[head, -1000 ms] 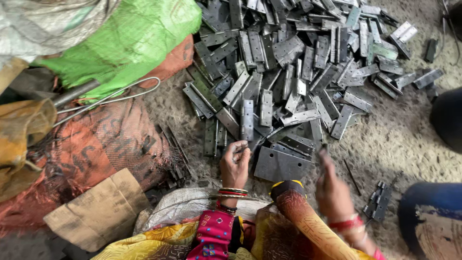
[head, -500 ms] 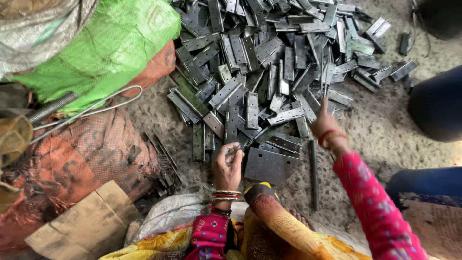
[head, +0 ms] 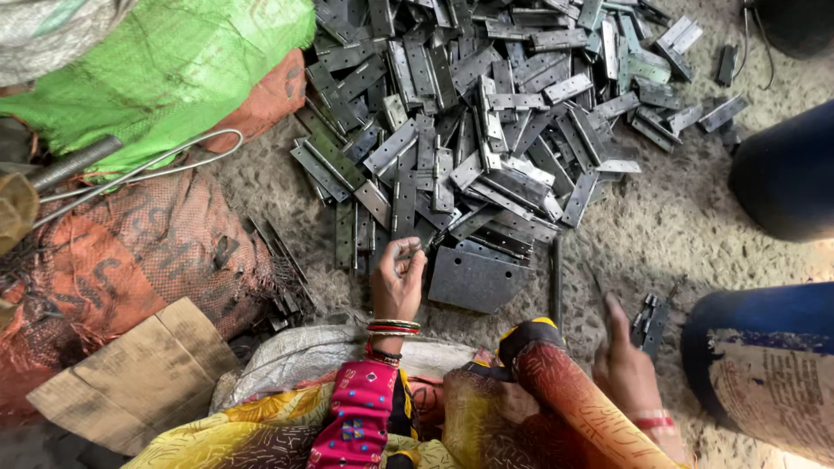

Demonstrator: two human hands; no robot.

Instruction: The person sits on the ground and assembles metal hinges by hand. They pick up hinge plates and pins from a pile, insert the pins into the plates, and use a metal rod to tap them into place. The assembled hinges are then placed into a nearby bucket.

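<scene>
The left hand [head: 398, 282] pinched a small metal piece [head: 407, 247], the hinge pile [head: 469, 122] lying just beyond; the right hand [head: 627, 369], loosely open and empty, hovered nearer the dark hinge [head: 651, 320].

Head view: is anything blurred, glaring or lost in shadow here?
Head view: even daylight, pile of metal hinges sharp with mild sheen, no harsh glare; right hand smeared by motion blur; left hand fairly crisp, pinching a small part; dark blue drum at the right edge is underexposed; bright overexposed patch at the lower right corner.
</scene>
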